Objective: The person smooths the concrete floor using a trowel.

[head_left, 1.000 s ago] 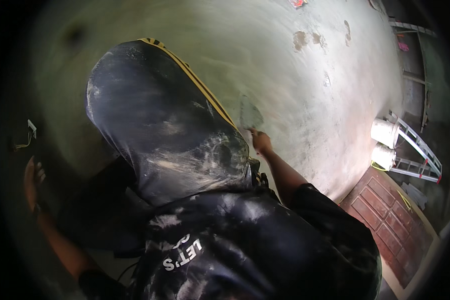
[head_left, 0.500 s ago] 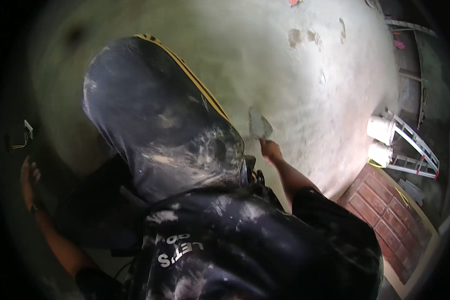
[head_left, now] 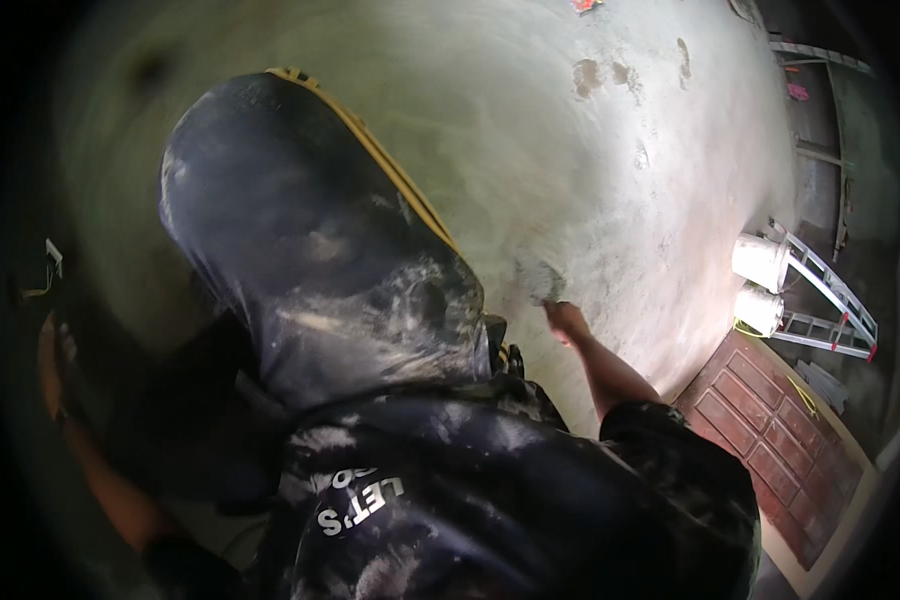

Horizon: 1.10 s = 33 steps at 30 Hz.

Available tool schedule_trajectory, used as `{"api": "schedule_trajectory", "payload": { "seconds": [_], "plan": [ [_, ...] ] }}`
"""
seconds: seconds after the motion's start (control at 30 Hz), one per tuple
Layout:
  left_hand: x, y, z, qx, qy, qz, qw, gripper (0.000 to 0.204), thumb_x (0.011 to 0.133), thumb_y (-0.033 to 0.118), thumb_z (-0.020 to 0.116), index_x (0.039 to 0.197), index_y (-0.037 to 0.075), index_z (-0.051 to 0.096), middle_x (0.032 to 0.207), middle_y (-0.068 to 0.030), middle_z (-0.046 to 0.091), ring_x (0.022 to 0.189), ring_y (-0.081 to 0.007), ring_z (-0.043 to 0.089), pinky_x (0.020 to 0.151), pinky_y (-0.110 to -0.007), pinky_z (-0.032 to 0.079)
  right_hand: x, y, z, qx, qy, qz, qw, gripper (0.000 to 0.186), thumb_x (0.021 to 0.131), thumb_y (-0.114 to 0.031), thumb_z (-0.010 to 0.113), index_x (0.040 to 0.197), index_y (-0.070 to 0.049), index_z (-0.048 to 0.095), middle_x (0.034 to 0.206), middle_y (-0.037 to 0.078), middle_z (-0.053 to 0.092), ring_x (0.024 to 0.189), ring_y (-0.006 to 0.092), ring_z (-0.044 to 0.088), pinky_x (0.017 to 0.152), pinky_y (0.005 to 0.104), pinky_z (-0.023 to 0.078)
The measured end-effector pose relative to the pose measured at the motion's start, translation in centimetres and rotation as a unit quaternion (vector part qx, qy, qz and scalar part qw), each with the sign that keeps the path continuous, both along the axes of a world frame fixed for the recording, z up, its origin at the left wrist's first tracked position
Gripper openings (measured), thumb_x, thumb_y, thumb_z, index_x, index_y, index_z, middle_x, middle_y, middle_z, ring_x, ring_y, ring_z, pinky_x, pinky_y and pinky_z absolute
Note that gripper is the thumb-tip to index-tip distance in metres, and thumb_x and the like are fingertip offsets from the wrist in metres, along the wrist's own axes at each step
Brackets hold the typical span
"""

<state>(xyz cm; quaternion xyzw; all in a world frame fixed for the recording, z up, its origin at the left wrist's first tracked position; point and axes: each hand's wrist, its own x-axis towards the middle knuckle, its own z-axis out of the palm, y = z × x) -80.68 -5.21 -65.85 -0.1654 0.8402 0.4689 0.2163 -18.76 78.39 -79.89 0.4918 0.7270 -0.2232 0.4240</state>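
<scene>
My right hand (head_left: 567, 322) grips a small trowel (head_left: 540, 280), its grey blade smeared by motion against the pale cement surface (head_left: 490, 180). The handle is hidden inside my fingers. At the far left, in shadow, my left hand (head_left: 52, 365) is raised with its fingers stretched out, and nothing shows in it. Just beyond those fingertips, a small white fitting (head_left: 53, 258) has a thin wire beside it. Between my hands rises my bent leg in dark, dusty trousers (head_left: 310, 230) with a yellow side stripe.
On the right stand two white buckets (head_left: 760, 262) beside an aluminium ladder (head_left: 835, 290). A brown panelled door (head_left: 770, 430) is at the lower right, with a yellow cord (head_left: 803, 395) on it. Brownish patches (head_left: 587, 77) mark the cement surface farther off.
My right hand and the trowel have moved a little right and nearer to me. The trowel blade now looks more blurred. My left hand has barely moved.
</scene>
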Motion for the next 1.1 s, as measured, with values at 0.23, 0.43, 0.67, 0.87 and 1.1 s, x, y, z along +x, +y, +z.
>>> {"api": "schedule_trajectory", "payload": {
  "seconds": [0.23,0.43,0.67,0.87,1.1],
  "plan": [
    [0.1,0.1,1.1,-0.027,0.028,-0.034,0.999,0.065,0.107,0.052,0.058,0.158,0.011,0.051,0.137,-0.0084,0.062,0.115,-0.0172,0.06,0.103,-0.033,0.048,-5.3,-5.1,-2.5,0.027,0.049,-0.253,0.966,0.059,0.109,-0.047,0.039,0.118,0.004,0.069,0.09,0.028,0.071,0.067,0.0373,0.073,0.054,0.0488,0.059],
    [0.1,1.4,1.2,-0.023,-0.004,-0.01,1.0,0.064,0.106,0.051,0.06,0.155,0.01,0.055,0.133,-0.0079,0.065,0.111,-0.0168,0.062,0.1,-0.033,0.049,-7.1,-1.9,-0.6,-0.019,0.075,-0.128,0.989,0.055,0.107,-0.047,0.048,0.112,0.005,0.066,0.08,0.022,0.069,0.066,0.0324,0.072,0.049,0.0457,0.058],
    [3.1,7.1,4.5,0.025,0.055,-0.034,0.998,0.055,0.104,0.046,0.068,0.144,0.009,0.064,0.112,-0.0022,0.07,0.093,-0.0087,0.063,0.085,-0.026,0.051,-21.3,-1.2,-0.2,-0.115,0.403,-0.359,0.834,0.045,0.105,-0.056,0.056,0.089,-0.015,0.057,0.065,-0.002,0.048,0.05,0.0117,0.046,0.043,0.0306,0.036],
    [5.5,9.5,9.9,-0.06,0.143,-0.031,0.987,0.052,0.101,0.045,0.072,0.138,0.009,0.067,0.122,-0.0042,0.07,0.111,-0.0141,0.066,0.099,-0.031,0.053,-42.9,-4.3,8.4,-0.125,0.572,-0.088,0.806,0.05,0.109,-0.057,0.051,0.086,-0.015,0.065,0.079,-0.004,0.051,0.077,0.0084,0.046,0.072,0.0269,0.041],
    [18.6,1.6,15.4,-0.268,0.045,-0.06,0.96,0.054,0.1,0.048,0.07,0.137,0.009,0.066,0.117,-0.0038,0.072,0.1,-0.014,0.066,0.086,-0.033,0.055,-55.6,-13.0,25.7,-0.362,0.646,-0.137,0.658,0.03,0.11,-0.038,0.059,0.102,-0.009,0.057,0.074,-0.004,0.042,0.057,0.0064,0.035,0.05,0.0241,0.031]
  ]
}}
